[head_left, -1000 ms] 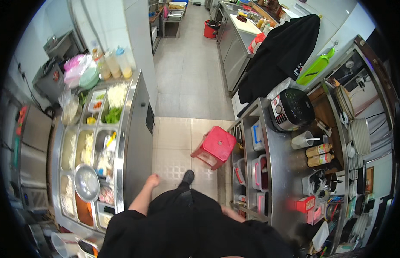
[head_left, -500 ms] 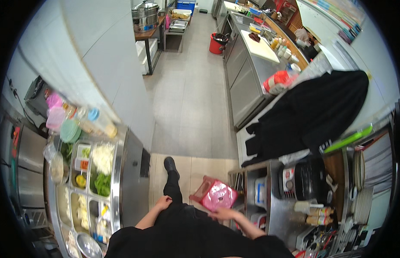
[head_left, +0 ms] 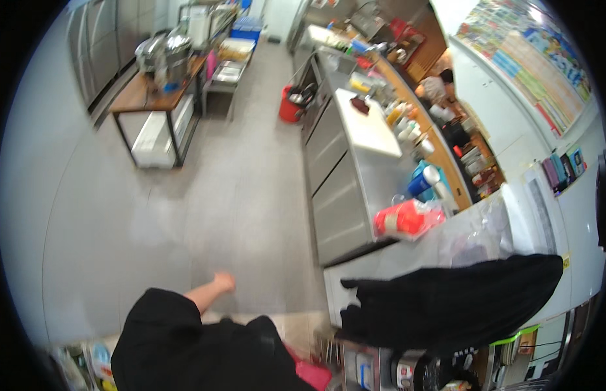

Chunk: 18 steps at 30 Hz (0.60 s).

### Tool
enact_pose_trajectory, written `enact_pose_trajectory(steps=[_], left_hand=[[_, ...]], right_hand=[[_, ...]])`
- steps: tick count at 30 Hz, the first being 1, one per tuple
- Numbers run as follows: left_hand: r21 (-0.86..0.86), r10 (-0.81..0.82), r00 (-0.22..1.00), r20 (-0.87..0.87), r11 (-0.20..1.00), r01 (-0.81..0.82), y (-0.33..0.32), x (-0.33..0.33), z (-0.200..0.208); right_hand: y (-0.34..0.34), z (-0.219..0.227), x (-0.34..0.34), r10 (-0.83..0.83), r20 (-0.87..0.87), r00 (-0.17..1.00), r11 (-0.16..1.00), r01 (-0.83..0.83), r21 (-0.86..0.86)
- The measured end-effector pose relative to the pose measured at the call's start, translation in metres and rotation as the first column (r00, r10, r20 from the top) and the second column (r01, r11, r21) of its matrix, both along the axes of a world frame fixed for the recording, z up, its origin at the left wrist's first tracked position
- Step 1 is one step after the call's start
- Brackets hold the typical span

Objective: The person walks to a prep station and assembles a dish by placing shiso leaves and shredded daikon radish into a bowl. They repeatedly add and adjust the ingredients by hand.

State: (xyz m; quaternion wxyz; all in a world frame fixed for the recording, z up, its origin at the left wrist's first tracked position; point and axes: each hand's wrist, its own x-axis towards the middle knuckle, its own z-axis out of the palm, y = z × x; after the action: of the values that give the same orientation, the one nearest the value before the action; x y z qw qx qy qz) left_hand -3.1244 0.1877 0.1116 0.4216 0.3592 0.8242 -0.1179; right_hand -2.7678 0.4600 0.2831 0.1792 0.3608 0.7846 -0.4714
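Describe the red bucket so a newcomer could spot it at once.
Find the long steel counter on the right. On the floor along its left side, roughly level with the far end of the white board on top, stands the bucket. Bright red walls set it apart from the grey around it.

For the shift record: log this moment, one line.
left hand: over grey floor, nothing visible held | right hand: out of view | lower right: black garment, red stool in part | ahead: red bucket
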Motion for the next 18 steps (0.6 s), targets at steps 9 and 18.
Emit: enact_pose_trajectory(steps=[9,18], left_hand=[[0.534,-0.116,0.888,0.446,0.83,-0.16,0.295,-0.082,0.048],[0.405,0.484,0.755,0.442,0.643,-0.65,0.153,-0.295,0.05]], right_hand=[[0.085,-0.02,-0.115,-0.046,0.229,0.972,0.986,0.081,-0.144],[0.266,0.06,-0.387,0.543,0.409,0.734,0.782,-0.619,0.072]])
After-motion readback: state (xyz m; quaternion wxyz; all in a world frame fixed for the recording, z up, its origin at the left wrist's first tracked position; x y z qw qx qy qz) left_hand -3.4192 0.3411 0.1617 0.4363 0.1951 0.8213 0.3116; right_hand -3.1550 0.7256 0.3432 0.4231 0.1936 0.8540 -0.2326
